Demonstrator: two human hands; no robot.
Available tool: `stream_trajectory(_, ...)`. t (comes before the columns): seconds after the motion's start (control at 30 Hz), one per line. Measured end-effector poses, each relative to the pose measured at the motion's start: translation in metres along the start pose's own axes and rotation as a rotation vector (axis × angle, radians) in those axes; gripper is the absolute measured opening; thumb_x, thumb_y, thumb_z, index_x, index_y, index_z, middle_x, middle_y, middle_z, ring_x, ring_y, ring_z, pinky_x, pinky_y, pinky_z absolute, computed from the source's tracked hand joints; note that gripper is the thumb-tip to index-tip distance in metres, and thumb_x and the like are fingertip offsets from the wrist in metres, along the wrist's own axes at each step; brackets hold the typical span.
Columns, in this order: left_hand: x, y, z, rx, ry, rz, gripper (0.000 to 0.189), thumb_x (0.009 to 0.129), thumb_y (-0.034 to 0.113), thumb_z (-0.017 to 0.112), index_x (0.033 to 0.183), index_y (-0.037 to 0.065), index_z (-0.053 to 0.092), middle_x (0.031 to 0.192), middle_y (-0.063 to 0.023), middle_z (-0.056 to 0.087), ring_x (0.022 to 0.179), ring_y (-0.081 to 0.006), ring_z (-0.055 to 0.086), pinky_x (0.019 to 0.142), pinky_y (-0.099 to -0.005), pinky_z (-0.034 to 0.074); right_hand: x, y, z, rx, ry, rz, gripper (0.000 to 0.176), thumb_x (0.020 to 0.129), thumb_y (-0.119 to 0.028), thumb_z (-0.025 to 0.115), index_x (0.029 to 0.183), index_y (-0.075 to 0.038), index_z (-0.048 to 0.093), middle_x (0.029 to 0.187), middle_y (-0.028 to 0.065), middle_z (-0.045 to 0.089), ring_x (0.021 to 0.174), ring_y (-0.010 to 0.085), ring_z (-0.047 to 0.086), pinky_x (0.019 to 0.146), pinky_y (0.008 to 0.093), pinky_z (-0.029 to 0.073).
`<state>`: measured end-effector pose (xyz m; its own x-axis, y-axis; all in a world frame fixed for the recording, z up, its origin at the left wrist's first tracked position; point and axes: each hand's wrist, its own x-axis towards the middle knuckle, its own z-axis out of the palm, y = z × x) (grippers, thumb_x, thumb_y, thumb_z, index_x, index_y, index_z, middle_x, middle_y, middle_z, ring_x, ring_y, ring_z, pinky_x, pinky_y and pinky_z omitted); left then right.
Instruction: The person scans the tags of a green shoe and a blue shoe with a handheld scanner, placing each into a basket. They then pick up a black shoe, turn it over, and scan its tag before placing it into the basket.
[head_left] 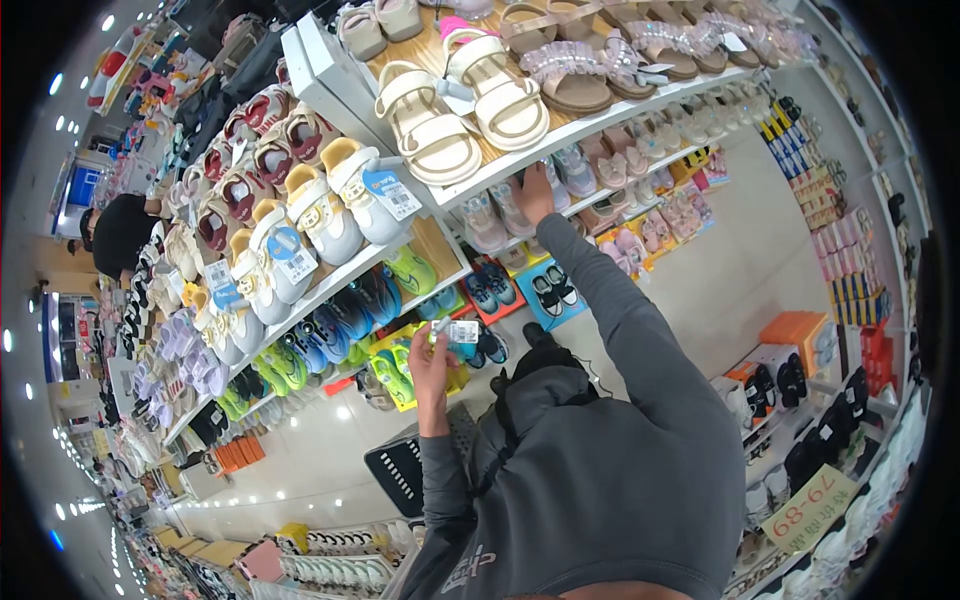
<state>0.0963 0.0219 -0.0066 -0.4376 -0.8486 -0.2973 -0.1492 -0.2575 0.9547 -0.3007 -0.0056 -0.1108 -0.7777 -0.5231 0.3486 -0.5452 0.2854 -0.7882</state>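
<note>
My right hand [535, 193] reaches in under the top shelf board and touches a pale shoe [511, 208] in the row below; its fingertips are partly hidden among the shoes. In front of my body, my left hand [430, 362] is closed on a small white tag [461, 331] with a printed label. Large cream sandals [430, 125] stand on the shelf just above my right hand. Below and left of it lie dark shoes [489, 287] on an orange box.
White sneakers with blue tags [335, 215] fill the left shelf, over bright green shoes [408, 268]. A dark basket or stool [398, 475] stands by my left side. At the far left is a person in black [122, 235]. More shoe racks [780, 440] stand at the right.
</note>
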Motion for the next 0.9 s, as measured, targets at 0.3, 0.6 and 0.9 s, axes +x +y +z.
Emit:
stream_trajectory(0.3, 0.0, -0.007, 0.0, 0.011, -0.028, 0.007, 0.035, 0.103, 0.015, 0.067, 0.134, 0.003, 0.056, 0.074, -0.0033, 0.062, 0.058, -0.0107, 0.06, 0.05, -0.0254, 0.047, -0.013, -0.002, -0.006, -0.104, 0.058, 0.011, 0.052, 0.088, -0.012, 0.071, 0.133, 0.003, 0.048, 0.124, 0.0311, 0.052, 0.113, 0.0526, 0.054, 0.096, 0.0551, 0.049)
stream_trajectory(0.6, -0.002, -0.006, 0.0, 0.004, -0.05, -0.006, 0.035, 0.104, 0.015, 0.066, 0.134, 0.002, 0.054, 0.079, -0.0044, 0.065, 0.058, -0.0107, 0.06, 0.051, -0.0249, 0.047, -0.022, 0.005, -0.011, -0.08, 0.129, -0.031, 0.059, 0.085, -0.012, 0.073, 0.137, 0.002, 0.049, 0.123, 0.0301, 0.053, 0.111, 0.0507, 0.055, 0.096, 0.054, 0.049)
stream_trajectory(0.9, -0.008, -0.004, 0.004, 0.013, -0.047, -0.036, 0.035, 0.104, 0.014, 0.064, 0.135, 0.001, 0.053, 0.087, -0.0055, 0.065, 0.06, -0.0097, 0.059, 0.052, -0.0246, 0.047, -0.035, 0.0, -0.025, -0.063, 0.127, -0.021, 0.058, 0.083, -0.011, 0.076, 0.133, 0.003, 0.052, 0.123, 0.0306, 0.054, 0.113, 0.0501, 0.056, 0.099, 0.0522, 0.047)
